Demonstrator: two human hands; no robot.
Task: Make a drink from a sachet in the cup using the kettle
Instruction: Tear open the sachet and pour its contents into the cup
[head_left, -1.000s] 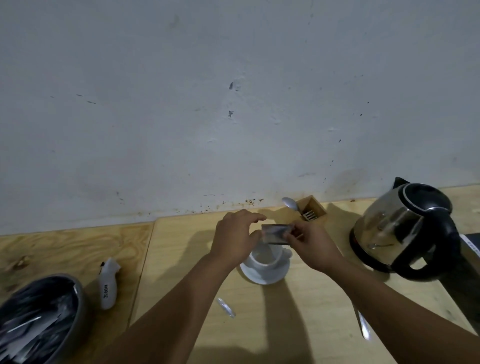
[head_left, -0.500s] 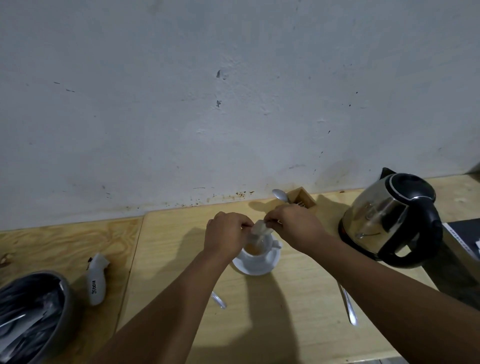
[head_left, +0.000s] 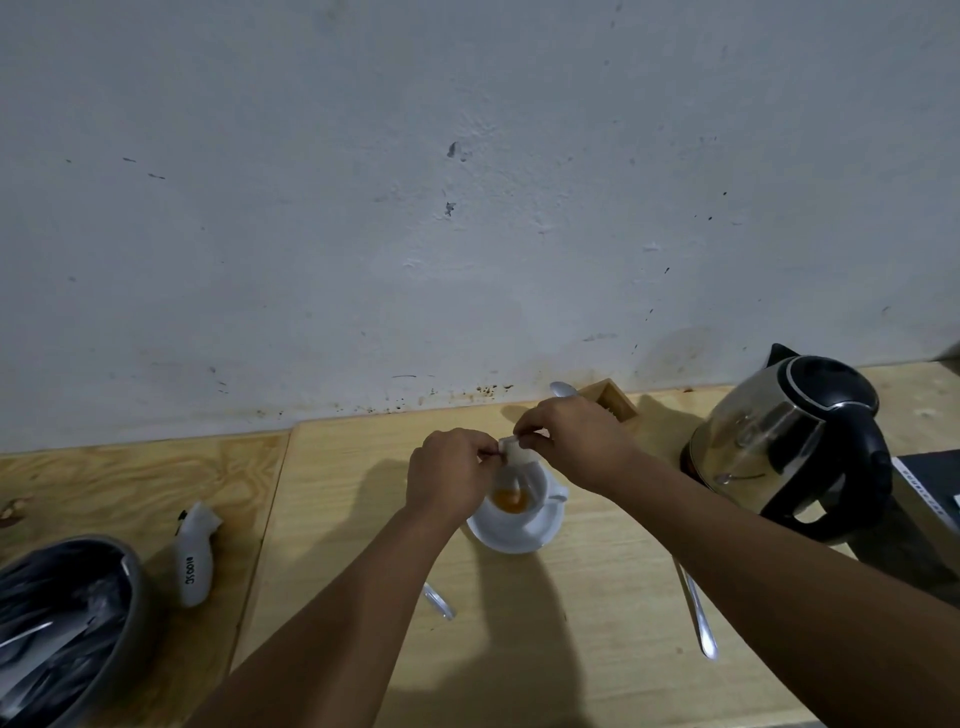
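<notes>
- Nearest me, a spoon (head_left: 696, 608) lies on the wooden counter (head_left: 597, 675) under the person's right forearm, and another bit of cutlery (head_left: 439, 601) shows just beside the left forearm.
- Off to the left sits a dark bin (head_left: 67, 623) lined with a black bag, and just beside it a small white device (head_left: 195, 558) lies on the counter.
- In the middle stands the white cup (head_left: 524, 493) on its saucer (head_left: 514, 535), with orange powder gathered in the bottom of the cup.
- Right above the cup, both hands pinch the sachet (head_left: 514, 451): the left hand (head_left: 449, 475) has its fingers closed on one end, the right hand (head_left: 576, 441) nips the other end, and the sachet is tilted over the cup.
- To the right, the steel kettle (head_left: 784, 441) with its black lid and handle stands on its base, apart from the cup.
- Farther back, against the wall, a small wooden box (head_left: 615, 402) sits behind the right hand, with a spoon bowl (head_left: 561, 388) poking out beside it.
- Behind all this rises a scuffed white wall (head_left: 467, 208).
</notes>
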